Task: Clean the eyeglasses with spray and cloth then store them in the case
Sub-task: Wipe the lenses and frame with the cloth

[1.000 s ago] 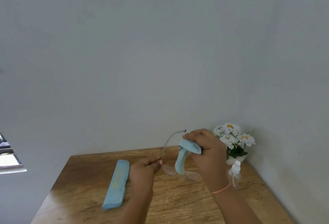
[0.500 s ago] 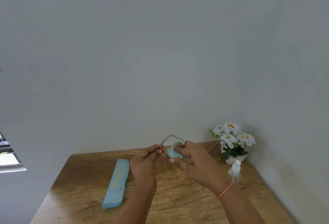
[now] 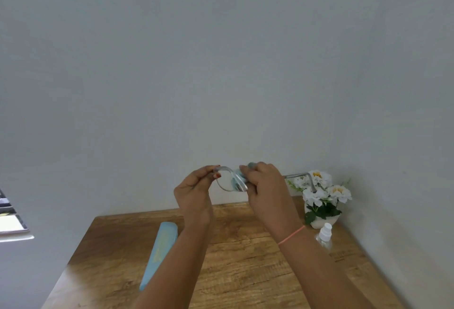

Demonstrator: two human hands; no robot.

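Wooden worktop (image 3: pixel 235 267) is meeting grey walls; left hand (image 3: pixel 194 193) and right hand (image 3: pixel 266 190) fingers are pinching eyeglasses (image 3: pixel 231 182) and cloth (image 3: pixel 239 177); blue case (image 3: pixel 161 247) is lying at seven o'clock.

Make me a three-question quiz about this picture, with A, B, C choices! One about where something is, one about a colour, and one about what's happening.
1. Where is the spray bottle?
A. On the table, by the flower pot
B. In the left hand
C. On the case

2. What colour is the case?
A. Red
B. Light blue
C. Black

3. What is happening with the eyeglasses?
A. Lying on the table
B. Shut in the case
C. Held up in both hands

Answers:
1. A, it stands on the table beside the pot.
2. B, it looks pale blue.
3. C, the left hand holds the frame while the right hand presses a cloth on a lens.
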